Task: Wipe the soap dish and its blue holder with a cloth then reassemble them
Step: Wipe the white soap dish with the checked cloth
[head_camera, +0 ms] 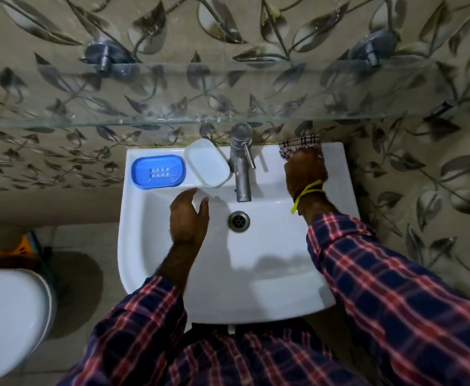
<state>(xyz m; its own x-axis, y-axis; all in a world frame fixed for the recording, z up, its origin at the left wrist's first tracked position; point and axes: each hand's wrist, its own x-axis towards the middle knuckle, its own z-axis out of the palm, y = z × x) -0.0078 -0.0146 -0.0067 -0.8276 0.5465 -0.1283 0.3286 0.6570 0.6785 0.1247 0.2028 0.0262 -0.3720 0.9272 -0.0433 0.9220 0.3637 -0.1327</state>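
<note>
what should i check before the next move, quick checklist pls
1. Cloth in hand: ok, the right hand is on it at the sink's back right corner; grip itself cannot tell.
2. Left hand free: ok, open over the basin, holding nothing.
3. Parts separated: ok, blue holder and white dish lie side by side left of the tap.
4. Dish seated flat: not ok, it looks tilted.
5. Parts already wiped: cannot tell.

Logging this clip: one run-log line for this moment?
left hand open over basin | right hand on cloth | soap dish, blue holder apart on sink ledge
</note>
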